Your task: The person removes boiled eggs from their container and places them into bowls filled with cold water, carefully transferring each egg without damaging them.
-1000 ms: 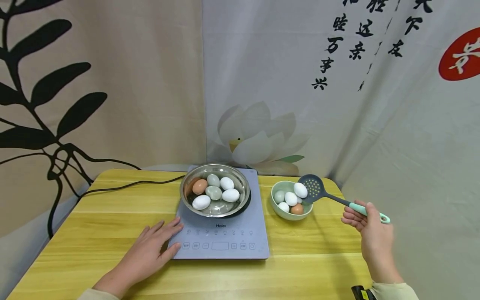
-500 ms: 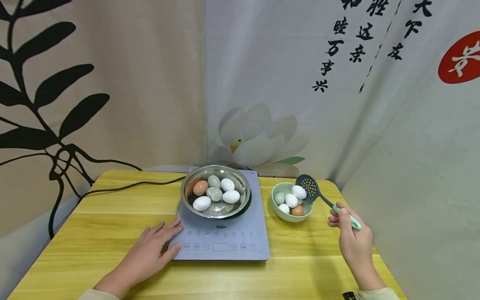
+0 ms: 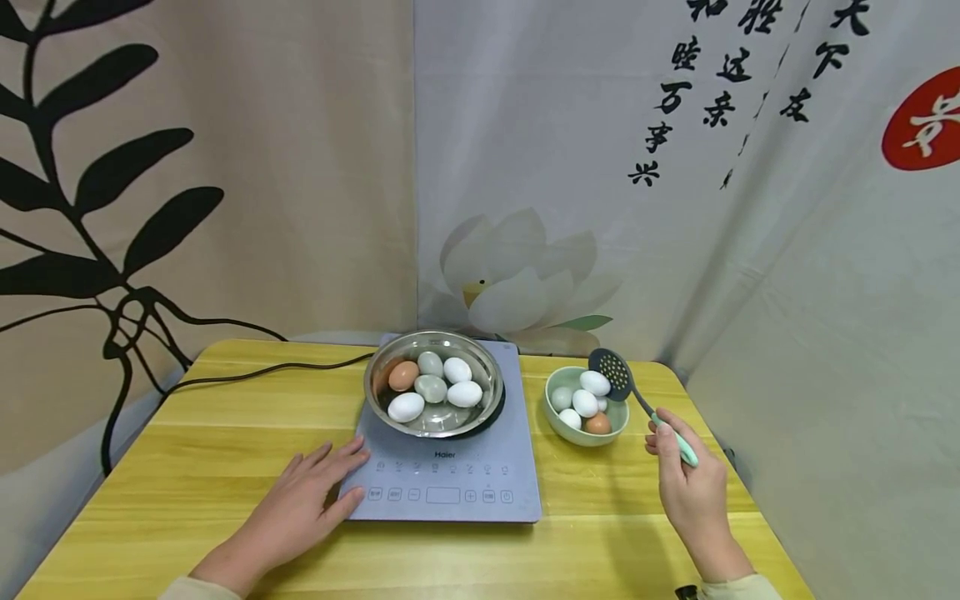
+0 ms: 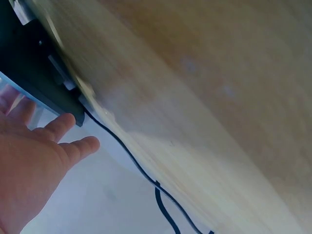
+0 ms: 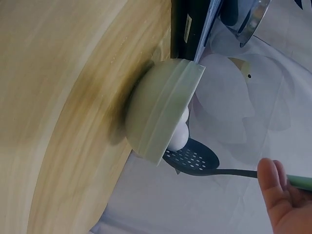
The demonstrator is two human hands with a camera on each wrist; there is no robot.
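My right hand (image 3: 690,487) grips the mint-green handle of a dark slotted skimmer (image 3: 615,372). Its perforated head tilts at the far right rim of a light green bowl (image 3: 581,436), right against a white egg (image 3: 595,383). White, pale greenish and brown eggs fill the bowl. From the right wrist, the skimmer head (image 5: 195,158) shows just at the bowl's rim, beside a white egg (image 5: 179,136). My left hand (image 3: 296,504), fingers spread, rests at the left edge of a Haier induction cooker (image 3: 442,467). Beyond those fingers, a steel pan (image 3: 437,429) on the cooker holds several eggs.
A black cord (image 3: 285,366) runs from behind the cooker across the wooden table (image 3: 420,558) to its left edge. Printed curtains (image 3: 525,125) hang close behind the table and along the right side.
My right hand has moved left and slightly down with the skimmer, so the handle slopes more steeply toward me. The skimmer head has shifted slightly left and tipped up beside the egg. The left hand stays put.
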